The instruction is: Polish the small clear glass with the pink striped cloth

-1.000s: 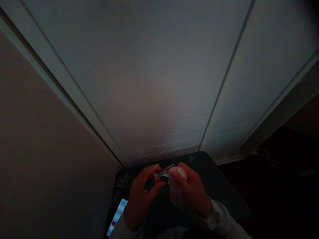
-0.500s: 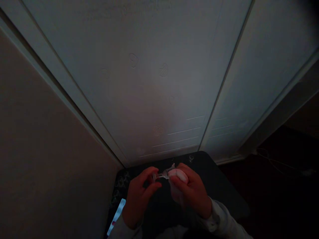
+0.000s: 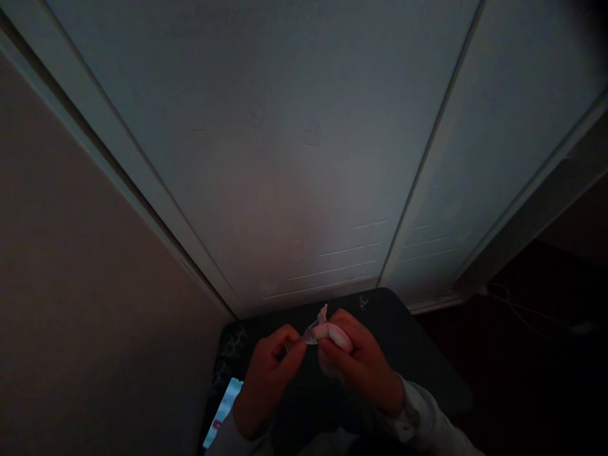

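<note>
My left hand [image 3: 270, 375] pinches the end of a clear, crinkled plastic strip [image 3: 310, 336] between thumb and fingertips. That strip runs across to a pale pinkish, rounded object [image 3: 337, 336], which my right hand [image 3: 368, 362] grips with the thumb along its near side. A thin wisp of the plastic sticks up from the object's upper left. Both hands are held close together over a dark tabletop [image 3: 413, 354]. The light is dim, so the exact kind of the pinkish object cannot be made out.
Several clear, crumpled bits [image 3: 232, 342] lie on the tabletop's left side, and a small clear piece [image 3: 363, 301] lies at its far edge. Left of my left wrist is a bright bluish-white packet [image 3: 223, 411]. White panels [image 3: 304, 190] rise behind; a cable [image 3: 527, 310] lies right.
My left fingers have moved closer to the pinkish object and now cover more of the clear plastic. The pinkish object has shifted slightly left, and the wisp stands higher.
</note>
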`<state>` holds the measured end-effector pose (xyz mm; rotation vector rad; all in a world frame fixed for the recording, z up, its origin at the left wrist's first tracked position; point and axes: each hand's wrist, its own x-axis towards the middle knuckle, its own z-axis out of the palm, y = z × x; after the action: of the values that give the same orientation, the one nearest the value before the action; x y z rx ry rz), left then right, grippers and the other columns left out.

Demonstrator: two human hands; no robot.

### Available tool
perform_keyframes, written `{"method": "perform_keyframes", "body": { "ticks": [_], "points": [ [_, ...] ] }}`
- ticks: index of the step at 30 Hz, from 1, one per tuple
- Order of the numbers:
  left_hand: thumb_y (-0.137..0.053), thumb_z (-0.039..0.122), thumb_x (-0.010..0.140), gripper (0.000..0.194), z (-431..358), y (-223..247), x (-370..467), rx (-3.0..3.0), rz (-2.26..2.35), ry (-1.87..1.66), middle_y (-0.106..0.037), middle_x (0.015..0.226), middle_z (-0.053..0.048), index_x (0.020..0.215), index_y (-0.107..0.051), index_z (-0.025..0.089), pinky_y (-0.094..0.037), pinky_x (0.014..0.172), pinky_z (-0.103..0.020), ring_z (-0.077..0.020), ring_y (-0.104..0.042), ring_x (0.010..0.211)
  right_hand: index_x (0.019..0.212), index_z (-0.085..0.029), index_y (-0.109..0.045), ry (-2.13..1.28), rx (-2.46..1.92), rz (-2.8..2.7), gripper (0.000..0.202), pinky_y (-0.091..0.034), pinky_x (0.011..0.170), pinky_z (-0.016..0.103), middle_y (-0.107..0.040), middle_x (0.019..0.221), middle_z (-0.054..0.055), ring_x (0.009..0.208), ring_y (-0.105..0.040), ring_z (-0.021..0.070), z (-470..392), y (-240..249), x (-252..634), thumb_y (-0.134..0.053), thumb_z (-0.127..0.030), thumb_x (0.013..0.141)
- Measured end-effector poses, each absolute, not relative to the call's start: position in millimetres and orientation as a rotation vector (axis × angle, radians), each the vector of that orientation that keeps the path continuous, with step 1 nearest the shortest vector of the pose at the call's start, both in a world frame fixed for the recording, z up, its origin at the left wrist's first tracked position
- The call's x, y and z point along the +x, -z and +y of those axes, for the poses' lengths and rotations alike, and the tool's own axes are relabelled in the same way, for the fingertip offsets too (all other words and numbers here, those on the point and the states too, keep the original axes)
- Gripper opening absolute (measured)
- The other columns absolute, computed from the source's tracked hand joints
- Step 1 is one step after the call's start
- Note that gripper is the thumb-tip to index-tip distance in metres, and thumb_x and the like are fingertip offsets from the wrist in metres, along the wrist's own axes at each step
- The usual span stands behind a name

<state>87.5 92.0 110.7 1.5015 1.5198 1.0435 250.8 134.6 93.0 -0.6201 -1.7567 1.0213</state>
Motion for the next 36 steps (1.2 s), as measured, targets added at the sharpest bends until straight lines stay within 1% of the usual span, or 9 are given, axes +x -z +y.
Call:
{"method": "perform_keyframes", "body": {
  "ticks": [4, 7, 13, 15, 18, 21, 25, 30, 36],
  "points": [
    [-0.049, 0.034, 0.079, 0.026, 91, -114, 90, 1.518, 1.621, -1.104, -0.040, 0.053, 0.006, 0.058, -0.046, 0.019, -0.031, 0.050, -0.021, -0.0102, -0.039, 0.051, 0.095, -0.023, -0.063, -1.247, -0.586, -1.723, 0.036, -0.046, 0.066, 0.029, -0.059, 0.091, 0.005, 0.078, -0.056, 0.0174, 138, -90, 256, -0.036, -0.046, 0.092],
    [-0.050, 0.034, 0.079, 0.025, 91, -115, 91, 1.527, 1.645, -1.138, -0.041, 0.052, 0.006, 0.059, -0.048, 0.019, -0.032, 0.049, -0.021, -0.0102, -0.039, 0.050, 0.095, -0.023, -0.061, -1.407, -0.604, -1.648, 0.043, -0.047, 0.070, 0.030, -0.061, 0.091, 0.005, 0.080, -0.057, 0.0175, 142, -87, 260, -0.026, -0.047, 0.094],
    [-0.051, 0.033, 0.078, 0.026, 90, -114, 90, 1.565, 1.638, -1.155, -0.041, 0.051, 0.006, 0.056, -0.047, 0.019, -0.032, 0.048, -0.021, -0.0101, -0.039, 0.049, 0.070, -0.019, -0.066, -1.449, -0.547, -1.724, 0.032, -0.044, 0.080, 0.031, -0.055, 0.081, 0.004, 0.085, -0.054, 0.0193, 149, -92, 263, -0.050, -0.042, 0.086],
    [-0.050, 0.033, 0.078, 0.027, 89, -113, 88, 1.560, 1.631, -1.151, -0.040, 0.052, 0.006, 0.056, -0.046, 0.019, -0.032, 0.048, -0.021, -0.0100, -0.039, 0.050, 0.072, -0.020, -0.069, -1.477, -0.491, -1.761, 0.030, -0.043, 0.084, 0.031, -0.056, 0.085, 0.005, 0.089, -0.054, 0.0198, 151, -94, 265, -0.049, -0.039, 0.087],
    [-0.051, 0.032, 0.078, 0.027, 88, -112, 86, 1.561, 1.622, -1.146, -0.040, 0.051, 0.006, 0.056, -0.046, 0.019, -0.032, 0.049, -0.021, -0.0098, -0.039, 0.049, 0.087, -0.023, -0.071, -1.504, -0.430, -1.771, 0.026, -0.042, 0.086, 0.031, -0.060, 0.094, 0.005, 0.095, -0.054, 0.0192, 153, -95, 267, -0.046, -0.032, 0.089],
    [-0.051, 0.032, 0.078, 0.026, 89, -113, 87, 1.576, 1.628, -1.138, -0.041, 0.049, 0.006, 0.056, -0.047, 0.019, -0.031, 0.047, -0.021, -0.0095, -0.039, 0.047, 0.093, -0.025, -0.071, -1.467, -0.444, -1.775, 0.020, -0.042, 0.086, 0.031, -0.062, 0.094, 0.004, 0.096, -0.056, 0.0187, 153, -95, 267, -0.052, -0.029, 0.087],
    [-0.049, 0.032, 0.078, 0.025, 91, -113, 90, 1.708, 1.674, -1.108, -0.043, 0.049, 0.006, 0.057, -0.048, 0.019, -0.033, 0.047, -0.021, -0.0099, -0.042, 0.047, 0.088, -0.023, -0.071, -1.333, -0.536, -1.774, 0.014, -0.044, 0.082, 0.032, -0.062, 0.089, 0.004, 0.089, -0.058, 0.0187, 152, -93, 264, -0.065, -0.030, 0.078],
    [-0.049, 0.027, 0.079, 0.022, 92, -109, 94, 2.075, 1.827, -1.039, -0.053, 0.052, 0.003, 0.060, -0.054, 0.019, -0.034, 0.050, -0.022, -0.0114, -0.048, 0.050, 0.075, -0.021, -0.069, -1.140, -0.695, -1.681, 0.006, -0.046, 0.073, 0.030, -0.058, 0.079, 0.003, 0.078, -0.057, 0.0174, 148, -89, 255, -0.068, -0.027, 0.073],
    [-0.049, 0.025, 0.081, 0.022, 92, -107, 96, 2.324, 1.894, -0.994, -0.056, 0.053, 0.002, 0.061, -0.055, 0.019, -0.034, 0.050, -0.023, -0.0128, -0.050, 0.050, 0.068, -0.021, -0.063, -1.068, -0.706, -1.601, 0.014, -0.044, 0.073, 0.030, -0.057, 0.076, 0.002, 0.079, -0.055, 0.0183, 147, -84, 246, -0.063, -0.030, 0.078]
  ]
}}
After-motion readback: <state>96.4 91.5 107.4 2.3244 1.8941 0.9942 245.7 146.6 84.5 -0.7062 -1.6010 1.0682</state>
